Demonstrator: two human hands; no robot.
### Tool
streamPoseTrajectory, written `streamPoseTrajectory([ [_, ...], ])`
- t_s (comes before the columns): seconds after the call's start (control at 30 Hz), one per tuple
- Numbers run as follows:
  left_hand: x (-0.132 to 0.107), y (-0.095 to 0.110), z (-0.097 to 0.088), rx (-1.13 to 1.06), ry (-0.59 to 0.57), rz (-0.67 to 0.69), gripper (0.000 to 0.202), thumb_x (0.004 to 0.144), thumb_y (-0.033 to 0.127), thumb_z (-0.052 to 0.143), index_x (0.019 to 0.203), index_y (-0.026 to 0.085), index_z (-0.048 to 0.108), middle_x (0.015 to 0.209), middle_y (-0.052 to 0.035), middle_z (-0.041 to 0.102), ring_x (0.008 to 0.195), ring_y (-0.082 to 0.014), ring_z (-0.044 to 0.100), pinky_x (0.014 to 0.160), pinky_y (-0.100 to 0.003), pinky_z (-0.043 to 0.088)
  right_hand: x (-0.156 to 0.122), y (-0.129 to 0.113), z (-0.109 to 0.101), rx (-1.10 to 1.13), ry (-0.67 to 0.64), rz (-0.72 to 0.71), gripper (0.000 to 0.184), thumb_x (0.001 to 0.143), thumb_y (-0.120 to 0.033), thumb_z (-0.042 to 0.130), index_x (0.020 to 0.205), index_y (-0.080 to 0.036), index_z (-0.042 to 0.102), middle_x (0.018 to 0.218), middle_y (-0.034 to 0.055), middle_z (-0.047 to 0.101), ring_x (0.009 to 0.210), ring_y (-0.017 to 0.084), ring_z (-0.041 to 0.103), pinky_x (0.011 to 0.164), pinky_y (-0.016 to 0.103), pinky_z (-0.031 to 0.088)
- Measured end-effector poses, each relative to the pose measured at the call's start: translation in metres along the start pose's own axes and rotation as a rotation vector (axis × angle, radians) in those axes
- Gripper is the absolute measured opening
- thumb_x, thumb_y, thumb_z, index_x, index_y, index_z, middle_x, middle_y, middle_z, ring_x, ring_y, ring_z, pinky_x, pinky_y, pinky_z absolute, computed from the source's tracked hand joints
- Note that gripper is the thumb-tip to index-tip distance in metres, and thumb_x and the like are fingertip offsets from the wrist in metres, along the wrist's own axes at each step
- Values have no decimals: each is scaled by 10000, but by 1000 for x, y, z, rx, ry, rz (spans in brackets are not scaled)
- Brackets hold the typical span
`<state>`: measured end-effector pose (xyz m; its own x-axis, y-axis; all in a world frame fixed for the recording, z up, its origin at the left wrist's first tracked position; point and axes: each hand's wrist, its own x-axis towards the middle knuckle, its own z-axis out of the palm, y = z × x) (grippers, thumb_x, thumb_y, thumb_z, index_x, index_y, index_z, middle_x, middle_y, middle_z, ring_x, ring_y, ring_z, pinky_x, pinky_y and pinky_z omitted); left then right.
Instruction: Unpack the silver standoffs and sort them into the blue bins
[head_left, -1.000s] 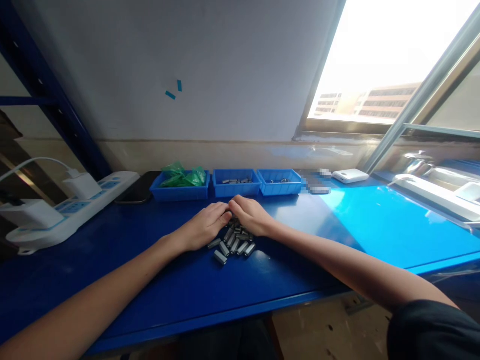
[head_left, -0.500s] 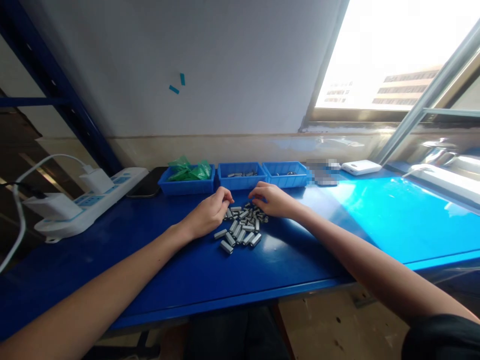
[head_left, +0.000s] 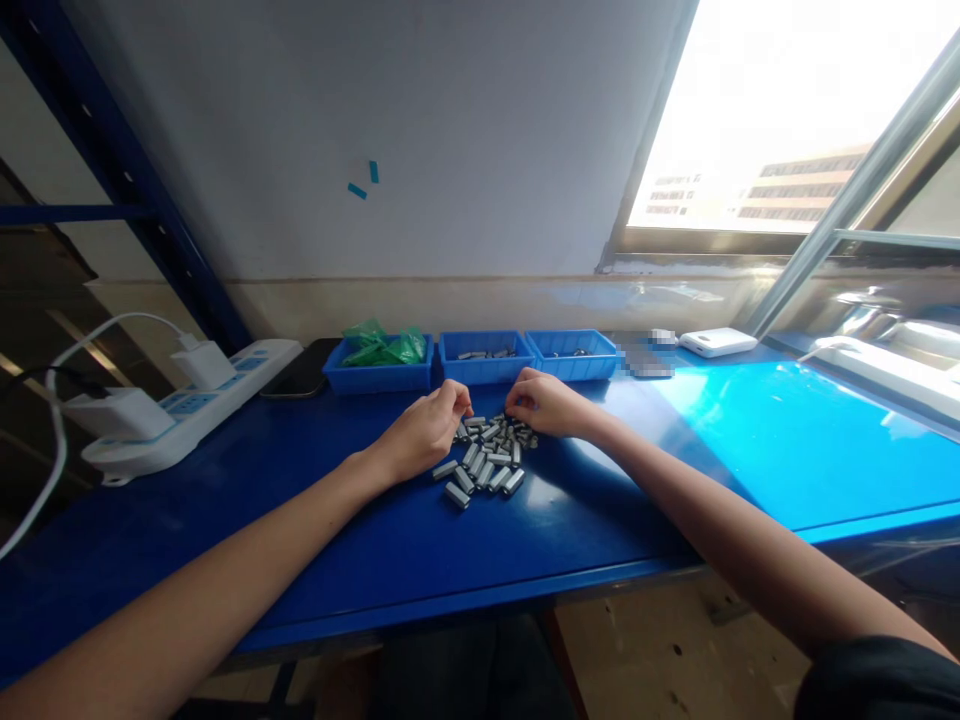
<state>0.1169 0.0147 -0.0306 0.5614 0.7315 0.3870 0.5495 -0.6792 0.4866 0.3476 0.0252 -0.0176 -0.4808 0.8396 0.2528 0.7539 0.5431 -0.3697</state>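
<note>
A pile of short silver metal pieces [head_left: 477, 462], hexagonal rods like standoffs, lies on the blue table, with smaller screw-like pieces [head_left: 517, 434] at its back right. My left hand [head_left: 429, 432] is at the pile's left edge, thumb and fingertips pinched together just above the pieces. Over the back right side is my right hand [head_left: 553, 404], its fingers curled and pinched close to the small pieces. Whatever sits between either hand's fingertips is too small or hidden to make out.
Behind the hands stand three blue bins: one with green plastic bags [head_left: 384, 346], a middle bin [head_left: 484, 376] and a right bin [head_left: 574, 370] with small metal parts. A power strip [head_left: 187, 400] and a phone [head_left: 300, 372] lie left. A white box [head_left: 718, 342] is at right.
The view has shifted slightly. My right hand's fingers have curled in and lowered to the small pieces; my left hand stays pinched in nearly the same place.
</note>
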Motion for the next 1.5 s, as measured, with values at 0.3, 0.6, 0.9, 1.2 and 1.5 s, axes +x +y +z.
streamPoseTrajectory([
  [0.3,1,5,-7,152,-10,118,189,801,61,398,744,198,515,877,-42,606,846,-188,557,787,-328,439,0,-12,6,174,193,-21,61,856,-160,556,849,-160,617,786,25,626,728,142,573,676,255,443],
  [0.6,4,-3,-5,123,-7,48,205,853,134,393,809,197,583,867,-31,615,851,-189,554,787,-330,440,-4,-12,-37,-7,637,-114,207,919,-277,468,957,-207,659,921,77,631,875,203,588,819,343,480],
  [0.9,4,-3,-3,166,-54,38,233,921,273,400,917,207,623,953,-48,658,918,-208,583,835,-345,449,-4,10,-8,-183,222,-14,238,831,-324,628,1017,-194,700,1017,108,621,1024,289,546,917,457,436],
  [1.2,3,1,-6,173,-89,32,222,907,250,416,923,203,632,982,-52,661,937,-217,580,845,-351,451,-2,-8,4,-106,-16,-30,104,820,-169,607,791,-156,706,869,99,664,869,236,584,819,358,448],
  [1.5,3,-1,-6,160,-93,43,222,920,259,407,940,209,623,985,-47,652,954,-214,576,874,-354,446,-7,-13,-41,-165,376,-278,107,876,-232,519,912,-195,612,935,78,626,944,240,525,883,390,426],
])
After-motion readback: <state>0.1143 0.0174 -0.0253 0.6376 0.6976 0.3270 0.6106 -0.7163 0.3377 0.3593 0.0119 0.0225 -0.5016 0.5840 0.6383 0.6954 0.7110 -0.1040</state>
